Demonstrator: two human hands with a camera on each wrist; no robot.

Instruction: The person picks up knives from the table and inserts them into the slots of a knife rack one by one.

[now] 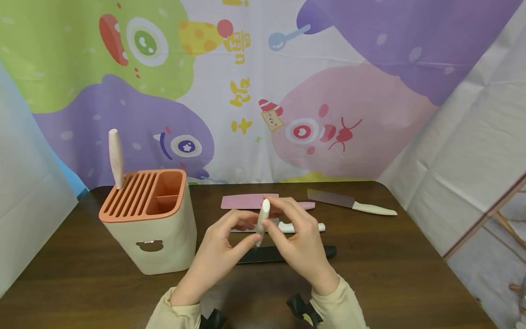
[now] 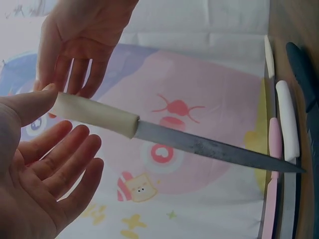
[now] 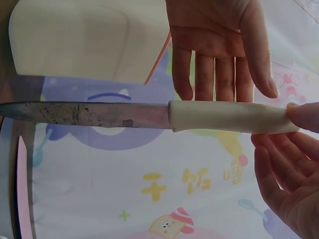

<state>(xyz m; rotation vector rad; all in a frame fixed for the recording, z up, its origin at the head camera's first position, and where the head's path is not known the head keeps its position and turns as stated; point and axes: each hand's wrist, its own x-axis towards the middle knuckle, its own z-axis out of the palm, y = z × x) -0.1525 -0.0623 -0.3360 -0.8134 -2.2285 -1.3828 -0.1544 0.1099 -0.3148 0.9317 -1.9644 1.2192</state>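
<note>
Right hand (image 1: 303, 235) pinches knife (image 3: 182, 116) over brown table (image 1: 394, 269); cartoon backdrop (image 1: 256, 157) behind.

"What could be read there?"
"Yellow characters (image 3: 196, 180) on the cloth (image 1: 256, 157): 干饭噜, running left to right in the right wrist view."
"And in the head view?"
"They stood sideways, climbing from bottom to top, with what looked like an exclamation mark (image 1: 232, 2) cut by the upper edge."
"The left wrist view?"
"Only part of that yellow writing, low down."
"Any sign on the holder (image 1: 172, 249)?"
"A shiny bear-shaped badge (image 1: 150, 246) on its front."
</note>
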